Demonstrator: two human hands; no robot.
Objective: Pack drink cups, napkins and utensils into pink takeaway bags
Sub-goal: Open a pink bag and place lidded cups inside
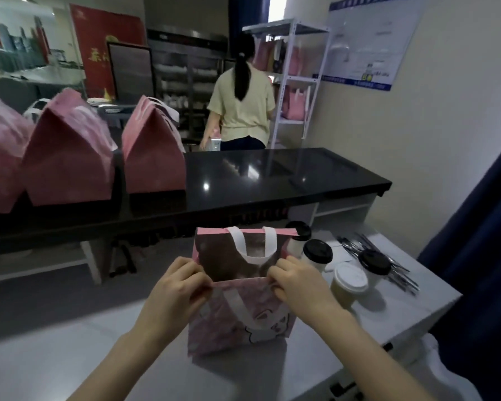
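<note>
Currently, bag: a pink fabric takeaway bag with white loop handles and a cartoon print (240,316) stands upright on the pale grey worktop (70,357), mouth held open; what lies inside cannot be told.
Hands: left hand (175,287) and right hand (297,282) each pinch the near rim, set apart.
Cups: four lidded paper drink cups (349,280) wait just right of the bag, unpacked.
Utensils: dark cutlery (399,269) lies beyond the cups, untouched.
Napkins: not clearly visible.
Finished: three closed pink bags (154,149) sit on the black counter (272,175).
Progress: this bag looks barely begun.
</note>
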